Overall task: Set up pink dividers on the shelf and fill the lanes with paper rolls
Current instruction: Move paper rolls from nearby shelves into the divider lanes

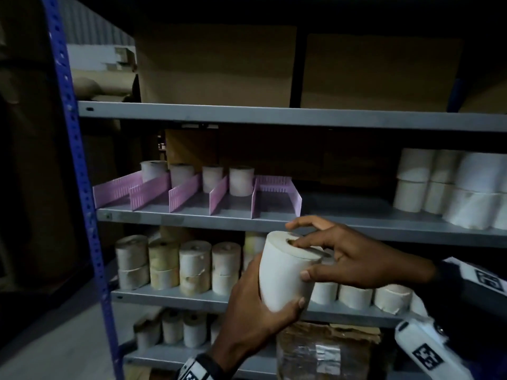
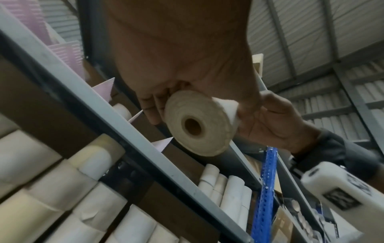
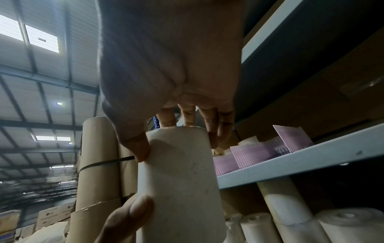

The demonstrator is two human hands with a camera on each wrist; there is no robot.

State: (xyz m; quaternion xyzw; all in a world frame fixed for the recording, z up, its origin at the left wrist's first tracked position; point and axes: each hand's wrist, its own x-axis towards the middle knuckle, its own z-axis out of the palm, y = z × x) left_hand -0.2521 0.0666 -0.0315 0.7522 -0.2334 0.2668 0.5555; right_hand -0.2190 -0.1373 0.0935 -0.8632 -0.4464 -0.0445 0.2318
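Paper roll (image 1: 285, 272) sits in both your hands, below the pink dividers (image 1: 192, 192) at 11 o'clock. Left hand (image 1: 255, 314) curls under its base for support; right hand (image 1: 354, 259) pinches the top rim, steadying it, probably for the empty lane.

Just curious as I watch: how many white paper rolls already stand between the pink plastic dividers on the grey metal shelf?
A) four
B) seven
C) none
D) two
A: the head view shows four white paper rolls standing at the back among the pink plastic dividers on the grey metal shelf.
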